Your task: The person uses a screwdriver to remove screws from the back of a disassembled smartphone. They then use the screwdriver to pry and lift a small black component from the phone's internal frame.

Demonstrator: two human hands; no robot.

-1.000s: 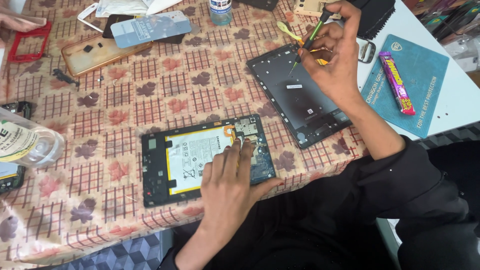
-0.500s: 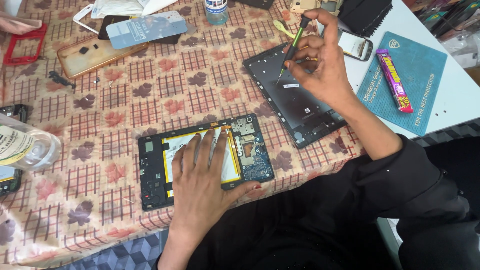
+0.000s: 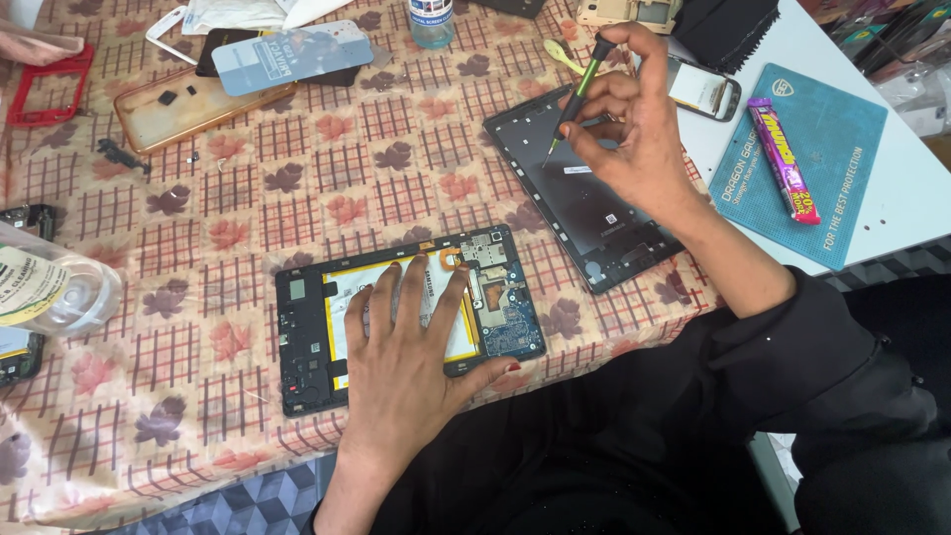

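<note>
Nearest the wearer, the left hand [image 3: 401, 367] is laid flat, fingers spread wide, on the opened black tablet with its yellow-edged battery and blue circuit board exposed [image 3: 411, 317], which lies on the leaf-patterned checked tablecloth [image 3: 327, 188] close to the table's near edge; nothing is gripped, the tablet is only pressed down. Beyond it and to the right, the removed dark grey tablet back cover [image 3: 594, 213] is seen lying inside-up, and above it the right hand [image 3: 634, 139] is raised, its fingers pinched narrowly around a slim green-and-black precision screwdriver [image 3: 578, 99] whose tip points down toward the cover. Further right, a teal rubber work mat [image 3: 822, 159] with a pink-and-yellow wrapped candy bar [image 3: 781, 159] on it is set on the white table. At the far edge, a brown translucent phone case [image 3: 183, 104] and a clear plastic bottle [image 3: 431, 20] are found. A slip could be judged possible: the driver is held by the fingertips alone, so it might be dropped onto the bare board, and pressure from the flat palm could strain the battery. Compared with half a second ago, the left hand has been kept spread on the battery, while the screwdriver has been raised slightly and tilted more upright.
</note>
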